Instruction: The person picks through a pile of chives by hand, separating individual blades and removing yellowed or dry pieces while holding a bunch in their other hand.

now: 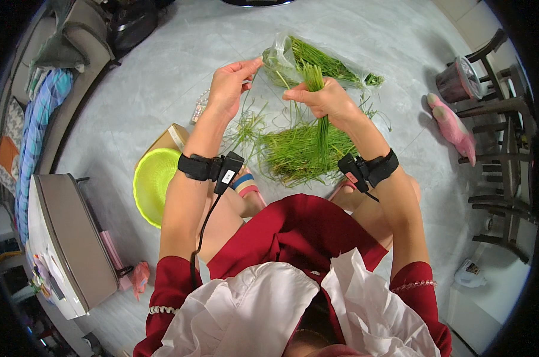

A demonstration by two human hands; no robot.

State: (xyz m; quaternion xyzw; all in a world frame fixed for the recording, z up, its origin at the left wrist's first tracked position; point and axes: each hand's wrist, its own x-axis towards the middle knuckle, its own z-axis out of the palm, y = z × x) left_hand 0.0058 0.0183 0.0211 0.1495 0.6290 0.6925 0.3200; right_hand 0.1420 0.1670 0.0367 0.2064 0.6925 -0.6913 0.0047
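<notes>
My right hand (329, 99) is closed around an upright bundle of thin green stalks (314, 79), which look like garlic chives. A single pale stalk sticks out by its thumb. To the left, my left hand (233, 87) pinches what looks like one thin stalk (254, 84) between thumb and fingers, close to the bag's left edge. Below the right hand a broad pile of the same greens (292, 154) lies on the floor. A looser heap of stray stalks (250, 125) is beside it. Beyond the hands lies a clear plastic bag (284, 53) with more greens inside.
A yellow-green plastic basket (155, 187) stands by my left leg, against a cardboard box (169, 136). A grey-sided table (75, 241) and a sofa (84, 85) are at the left. Dark chairs (497, 107), a lidded bucket (459, 80) and a pink plush toy (451, 127) are at the right.
</notes>
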